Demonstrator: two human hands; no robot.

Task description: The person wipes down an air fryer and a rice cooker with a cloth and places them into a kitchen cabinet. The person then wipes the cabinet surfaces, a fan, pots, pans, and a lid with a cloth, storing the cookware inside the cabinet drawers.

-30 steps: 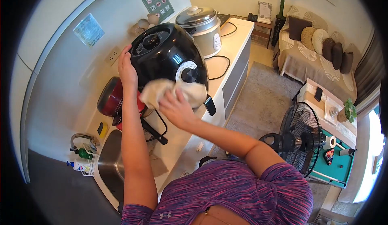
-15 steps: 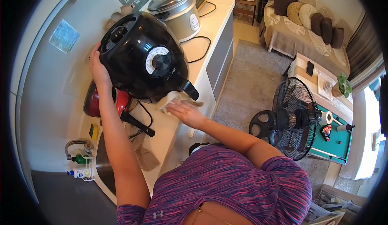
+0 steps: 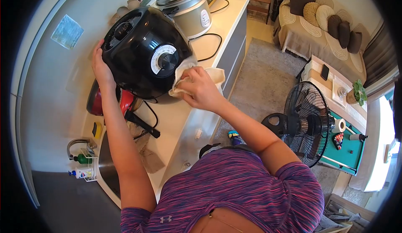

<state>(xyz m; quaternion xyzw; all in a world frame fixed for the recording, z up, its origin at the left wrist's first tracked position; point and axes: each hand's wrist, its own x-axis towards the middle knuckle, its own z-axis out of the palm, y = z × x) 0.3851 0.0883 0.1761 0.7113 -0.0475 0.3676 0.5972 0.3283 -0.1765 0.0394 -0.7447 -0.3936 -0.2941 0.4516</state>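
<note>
A black air fryer (image 3: 138,61) with a white-marked dial stands on the counter. My left hand (image 3: 103,70) holds its left side, fingers curved around the body near the top. In my right hand (image 3: 199,88) is a cream cloth (image 3: 215,76), bunched between closed fingers and pressed against the lower right front of the fryer. Cloth and hand cover the fryer's handle.
A silver rice cooker (image 3: 184,15) stands behind the fryer, its cord on the counter (image 3: 232,11). To the left sit a red pan (image 3: 95,101) with a black handle, a sponge (image 3: 97,129) and a sink (image 3: 109,170). A black fan (image 3: 307,124) stands right.
My right hand has moved up from the fryer's bottom edge to its handle area, taking the cloth along. My left hand keeps its place on the fryer's side.
</note>
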